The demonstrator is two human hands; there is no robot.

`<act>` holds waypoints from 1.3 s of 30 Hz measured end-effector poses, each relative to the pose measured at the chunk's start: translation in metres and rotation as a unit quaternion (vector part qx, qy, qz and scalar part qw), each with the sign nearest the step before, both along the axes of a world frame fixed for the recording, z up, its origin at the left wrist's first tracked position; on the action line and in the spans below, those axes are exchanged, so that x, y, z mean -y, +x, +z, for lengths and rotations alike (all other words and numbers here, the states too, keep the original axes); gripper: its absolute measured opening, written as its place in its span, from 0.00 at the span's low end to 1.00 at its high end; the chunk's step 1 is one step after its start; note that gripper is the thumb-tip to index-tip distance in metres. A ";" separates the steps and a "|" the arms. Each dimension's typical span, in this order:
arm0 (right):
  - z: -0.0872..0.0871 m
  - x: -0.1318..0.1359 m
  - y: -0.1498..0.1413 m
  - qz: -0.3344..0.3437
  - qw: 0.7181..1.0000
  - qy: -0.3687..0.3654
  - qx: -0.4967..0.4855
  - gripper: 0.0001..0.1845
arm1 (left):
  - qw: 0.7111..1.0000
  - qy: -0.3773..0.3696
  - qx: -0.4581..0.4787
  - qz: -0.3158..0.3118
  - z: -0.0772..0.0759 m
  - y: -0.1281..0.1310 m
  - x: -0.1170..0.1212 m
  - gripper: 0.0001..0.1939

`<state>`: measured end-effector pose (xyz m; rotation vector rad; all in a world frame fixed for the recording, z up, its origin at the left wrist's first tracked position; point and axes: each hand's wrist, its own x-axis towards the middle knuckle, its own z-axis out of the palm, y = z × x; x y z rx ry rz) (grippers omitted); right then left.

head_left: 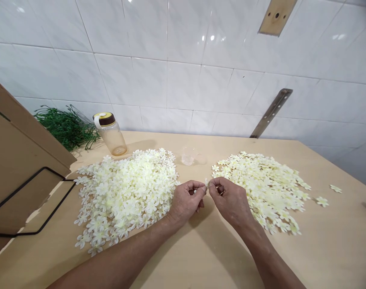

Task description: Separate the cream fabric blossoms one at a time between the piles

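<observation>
My left hand and my right hand meet over the table, each with thumb and forefinger pinched. A tiny whitish piece shows at their fingertips, too small to name. Something pale also peeks out between the curled fingers of the left hand. Beside the left hand spreads a large heap of cream-white artificial flowers. Another, flatter pile of yellowish-white artificial flowers lies right of the right hand. Just beyond both hands stands a small clear plastic cup, whose contents I cannot make out.
A bottle with a brown and yellow lid stands behind the left heap, near green artificial foliage. Cardboard and a black wire frame take up the left side. A tiled wall and a metal bracket border the back.
</observation>
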<state>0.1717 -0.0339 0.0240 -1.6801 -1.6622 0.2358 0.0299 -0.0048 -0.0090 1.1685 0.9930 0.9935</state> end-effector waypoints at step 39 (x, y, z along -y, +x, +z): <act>0.005 0.001 0.006 0.048 0.997 -0.053 -0.007 0.13 | 0.999 0.001 -0.030 0.013 -0.002 0.001 -0.003 0.11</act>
